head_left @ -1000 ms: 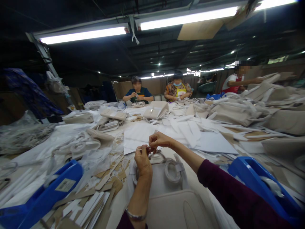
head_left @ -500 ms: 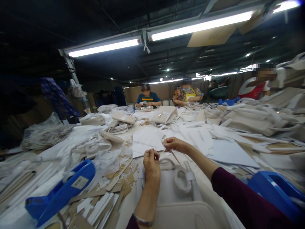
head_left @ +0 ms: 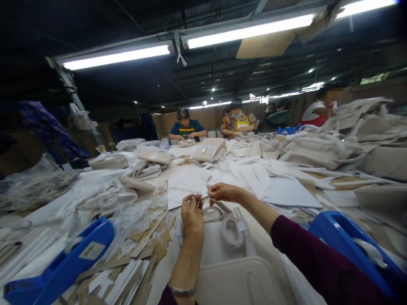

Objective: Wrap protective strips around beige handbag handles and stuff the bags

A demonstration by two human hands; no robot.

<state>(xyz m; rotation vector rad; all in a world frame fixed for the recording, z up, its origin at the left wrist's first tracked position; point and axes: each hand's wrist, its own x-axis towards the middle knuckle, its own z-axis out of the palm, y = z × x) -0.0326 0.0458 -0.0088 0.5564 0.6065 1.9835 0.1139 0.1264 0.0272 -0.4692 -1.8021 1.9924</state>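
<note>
No txt legible anywhere. Pale label point(head_left: 92, 250) on blue bin point(head_left: 68, 264), approx 8 o'clock: print too small and blurred to read. Dark shirt point(head_left: 187, 128) of person at 12 o'clock has a light chest print, unreadable too. Pale bag point(head_left: 235, 279) at 6 o'clock, paper sheets point(head_left: 187, 182) and card strips point(head_left: 143, 245): no legible brand, nos. or marks.
</note>
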